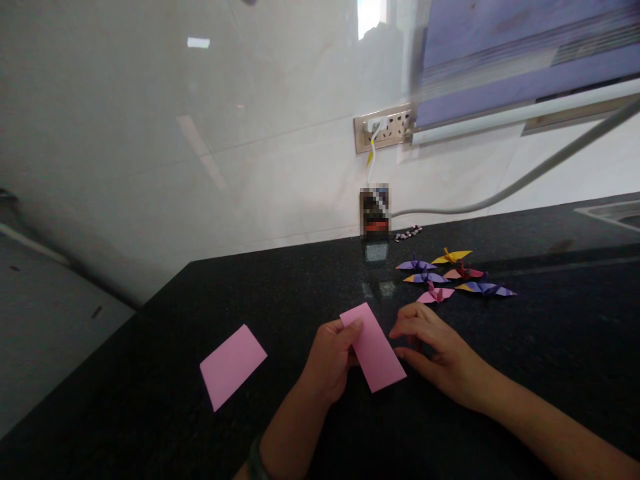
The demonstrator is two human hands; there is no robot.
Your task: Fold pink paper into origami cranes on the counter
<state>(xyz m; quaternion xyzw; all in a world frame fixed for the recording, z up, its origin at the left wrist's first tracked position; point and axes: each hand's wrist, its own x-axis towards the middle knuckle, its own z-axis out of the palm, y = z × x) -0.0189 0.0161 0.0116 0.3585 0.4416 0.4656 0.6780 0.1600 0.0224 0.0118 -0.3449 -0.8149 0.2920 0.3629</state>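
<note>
My left hand (330,363) grips a pink sheet of folded paper (377,357), a narrow rectangle, with the thumb on top and the other fingers underneath. Just right of the paper's edge is my right hand (440,353), its thumb and fingers apart and nothing between them. A second pink piece of paper (233,368) lies flat on the dark counter to the left. Beyond my right hand sit several folded paper cranes, among them a pink crane (435,293), a yellow crane (451,257) and a purple crane (485,289).
The black speckled counter (300,287) meets a pale tiled wall (275,167). Against the wall stands a phone-like object (375,212), partly pixelated, with a white cable up to a socket panel (384,129). A beaded strand (409,233) lies beside it. A grey hose (540,167) crosses at right.
</note>
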